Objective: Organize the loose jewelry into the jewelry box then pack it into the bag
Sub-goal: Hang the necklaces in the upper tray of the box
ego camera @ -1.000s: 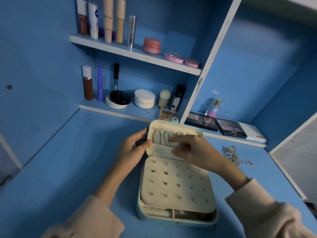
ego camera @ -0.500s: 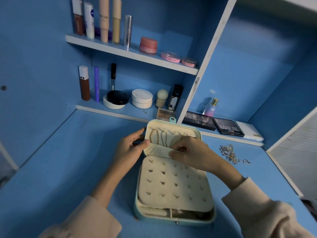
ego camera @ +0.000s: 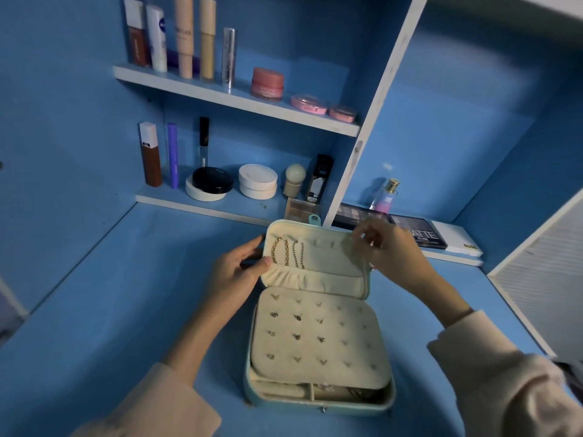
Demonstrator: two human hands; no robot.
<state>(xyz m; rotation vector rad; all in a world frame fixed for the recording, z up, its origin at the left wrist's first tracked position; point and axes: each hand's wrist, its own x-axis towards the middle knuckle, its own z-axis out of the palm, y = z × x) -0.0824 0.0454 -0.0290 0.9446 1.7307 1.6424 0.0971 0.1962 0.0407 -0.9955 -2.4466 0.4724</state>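
Left hand (ego camera: 235, 275) fingers and thumb clasped on left edge of raised lid (ego camera: 328, 258), right hand (ego camera: 391, 252) fingers curled at its upper right corner — grip unclear — jewelry box (ego camera: 252, 383) open on blue desk (ego camera: 126, 310), gold chains (ego camera: 287, 252) hung inside.

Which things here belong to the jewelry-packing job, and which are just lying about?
Job: jewelry box, open; gold chains hung in its lid; left hand gripping the lid; right hand at the lid's right edge.

Lying about: tubes on the upper shelf; pink jar; compacts on the lower shelf; perfume bottle; eyeshadow palettes.
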